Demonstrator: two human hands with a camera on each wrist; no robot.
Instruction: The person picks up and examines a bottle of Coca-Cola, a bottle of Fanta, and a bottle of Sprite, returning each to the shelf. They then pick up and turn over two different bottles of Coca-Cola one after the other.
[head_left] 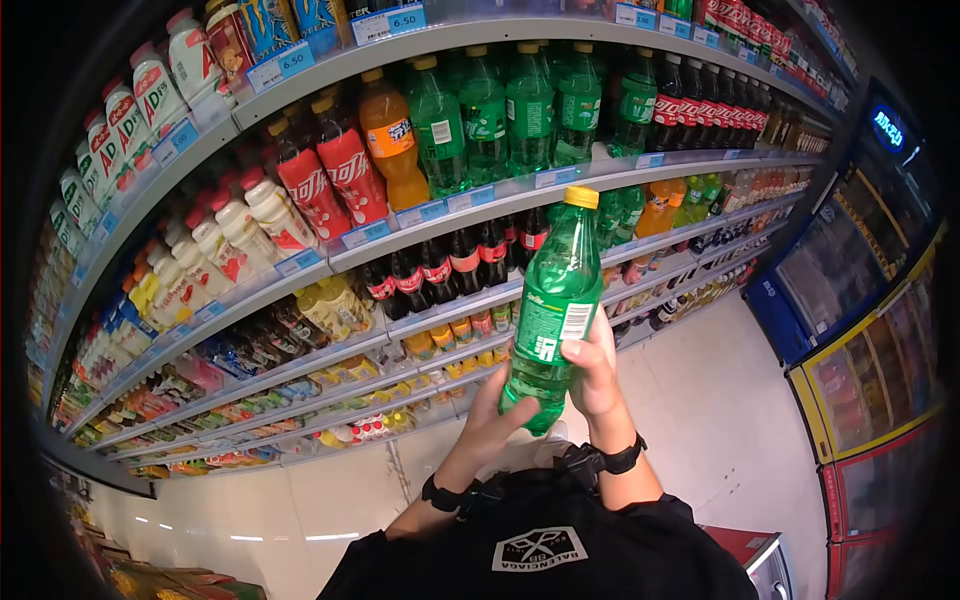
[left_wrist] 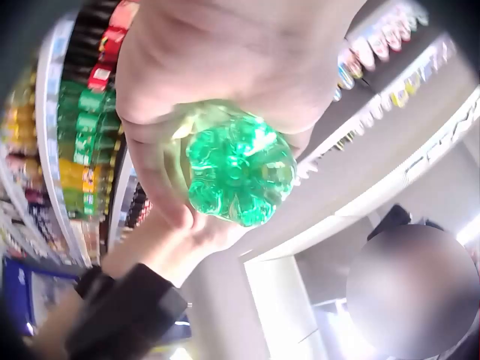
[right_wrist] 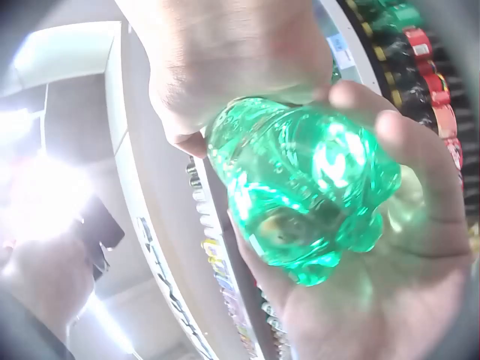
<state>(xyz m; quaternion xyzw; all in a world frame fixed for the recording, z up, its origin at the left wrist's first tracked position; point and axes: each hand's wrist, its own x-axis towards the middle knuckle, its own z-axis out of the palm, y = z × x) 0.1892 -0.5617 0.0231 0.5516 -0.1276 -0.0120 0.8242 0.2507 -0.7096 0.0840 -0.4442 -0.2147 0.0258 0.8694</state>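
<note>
In the head view a green soda bottle (head_left: 552, 310) with a yellow cap is held up in front of the shelves, leaning slightly, with its barcode label towards me. My right hand (head_left: 596, 368) grips its right side at the label, thumb across the front. Lower down, my left hand (head_left: 488, 420) holds the bottle near its base, thumb on the front. The left wrist view looks straight at the ridged green base (left_wrist: 238, 169), with the left hand (left_wrist: 225, 64) around it. From the right wrist, the left palm (right_wrist: 382, 292) is seen cupped beside the base.
Curved store shelves (head_left: 480, 208) carry rows of drinks: green bottles (head_left: 483, 115), red-labelled cola bottles (head_left: 350, 170), an orange soda bottle (head_left: 392, 140) and white bottles (head_left: 275, 208). Glass-door fridges (head_left: 870, 370) stand at the right. Pale tiled floor (head_left: 700, 400) lies below.
</note>
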